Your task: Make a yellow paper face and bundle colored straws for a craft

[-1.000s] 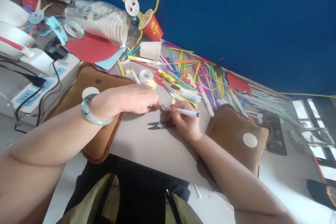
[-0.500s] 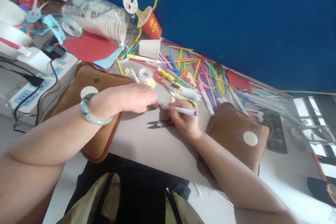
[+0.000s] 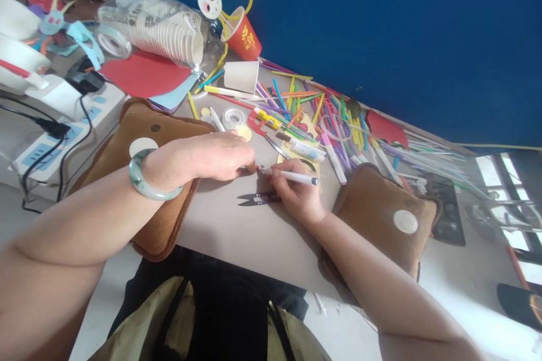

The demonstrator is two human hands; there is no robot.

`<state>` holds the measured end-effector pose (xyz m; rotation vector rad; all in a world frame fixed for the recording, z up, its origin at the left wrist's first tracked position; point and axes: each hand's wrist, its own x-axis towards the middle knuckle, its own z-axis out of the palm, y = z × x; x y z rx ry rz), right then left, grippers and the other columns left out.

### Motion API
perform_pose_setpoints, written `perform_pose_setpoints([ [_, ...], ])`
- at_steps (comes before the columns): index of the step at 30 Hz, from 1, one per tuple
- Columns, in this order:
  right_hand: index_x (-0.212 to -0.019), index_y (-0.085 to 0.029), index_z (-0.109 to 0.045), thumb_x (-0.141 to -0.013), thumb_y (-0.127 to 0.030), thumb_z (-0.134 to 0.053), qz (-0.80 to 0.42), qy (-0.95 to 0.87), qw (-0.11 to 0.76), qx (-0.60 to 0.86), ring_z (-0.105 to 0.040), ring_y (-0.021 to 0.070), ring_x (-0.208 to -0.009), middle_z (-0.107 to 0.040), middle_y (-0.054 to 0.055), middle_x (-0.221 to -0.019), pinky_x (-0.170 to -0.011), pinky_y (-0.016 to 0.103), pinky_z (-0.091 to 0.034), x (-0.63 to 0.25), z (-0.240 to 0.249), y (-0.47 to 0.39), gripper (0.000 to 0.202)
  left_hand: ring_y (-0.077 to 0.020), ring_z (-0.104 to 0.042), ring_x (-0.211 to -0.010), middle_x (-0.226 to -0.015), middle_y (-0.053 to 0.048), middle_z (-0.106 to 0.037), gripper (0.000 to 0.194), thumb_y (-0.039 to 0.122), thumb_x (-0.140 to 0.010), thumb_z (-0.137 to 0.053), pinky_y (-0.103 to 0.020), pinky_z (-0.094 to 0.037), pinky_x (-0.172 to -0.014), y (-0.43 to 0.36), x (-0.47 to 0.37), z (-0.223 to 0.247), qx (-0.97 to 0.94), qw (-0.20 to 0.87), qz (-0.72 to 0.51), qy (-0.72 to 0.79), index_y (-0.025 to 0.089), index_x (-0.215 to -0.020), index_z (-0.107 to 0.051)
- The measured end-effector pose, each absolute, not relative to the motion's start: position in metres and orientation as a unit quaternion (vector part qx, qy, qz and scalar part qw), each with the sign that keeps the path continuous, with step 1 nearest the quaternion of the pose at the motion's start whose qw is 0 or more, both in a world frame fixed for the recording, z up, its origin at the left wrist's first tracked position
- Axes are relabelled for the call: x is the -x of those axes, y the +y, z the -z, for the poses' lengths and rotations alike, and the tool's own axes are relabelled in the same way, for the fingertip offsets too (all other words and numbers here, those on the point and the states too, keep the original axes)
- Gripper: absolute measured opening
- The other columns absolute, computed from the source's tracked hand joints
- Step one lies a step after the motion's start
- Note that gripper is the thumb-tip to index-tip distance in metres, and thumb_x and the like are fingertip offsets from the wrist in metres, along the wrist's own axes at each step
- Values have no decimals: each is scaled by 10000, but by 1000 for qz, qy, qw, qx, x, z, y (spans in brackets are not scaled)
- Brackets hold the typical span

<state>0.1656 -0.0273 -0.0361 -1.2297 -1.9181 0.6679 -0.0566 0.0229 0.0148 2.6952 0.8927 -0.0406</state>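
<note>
Far: red cup (image 3: 246,39) w/ rabbit cutout (image 3: 209,1), clear bag (image 3: 122,11) w/ white cups (image 3: 173,40). R hand (image 3: 300,194) grips marker (image 3: 301,178); L hand (image 3: 217,157)'s grip hidden, can't tell.

Beside a power strip (image 3: 55,135), a bagged stack of white cups (image 3: 169,36), near red paper (image 3: 144,74).

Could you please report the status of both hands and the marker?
Right hand gripping white marker, tip by left fingertips. Left hand closed low over table, its hold unclear. Black snips lying close beside right hand.
</note>
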Motion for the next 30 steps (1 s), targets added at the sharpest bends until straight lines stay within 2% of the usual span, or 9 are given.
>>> perform_pose_setpoints([
  [7, -851, -216, -622, -950, -369, -561, -265, -747, 371, 484, -609, 154, -595, -657, 21, -684, -557, 291, -493, -165, 34, -28, 193, -184, -479, -631, -621, -33, -596, 220, 96, -844, -484, -343, -323, -672, 21, 57, -18, -945, 146, 15, 292, 183, -721, -644],
  [12, -834, -211, -615, -943, -347, -567, -267, -749, 374, 478, -608, 149, -599, -656, 18, -692, -577, 292, -494, -165, 34, -27, 181, -191, -530, -676, -641, -40, -621, 208, 109, -848, -508, -338, -343, -709, 22, 57, -17, -942, 150, 18, 301, 177, -729, -664],
  [24, -820, -215, -608, -942, -381, -572, -276, -741, 374, 484, -598, 145, -578, -648, 12, -676, -558, 287, -493, -164, 34, -27, 209, -194, -523, -667, -602, -38, -588, 206, 107, -820, -521, -337, -349, -690, 22, 56, -14, -942, 143, 3, 303, 183, -700, -670],
  [30, -820, -210, -612, -939, -340, -566, -271, -744, 378, 480, -594, 142, -583, -649, 17, -686, -560, 286, -484, -164, 34, -27, 182, -207, -528, -684, -613, -46, -602, 223, 103, -823, -517, -346, -348, -712, 22, 57, -14, -940, 155, 2, 303, 192, -685, -668],
])
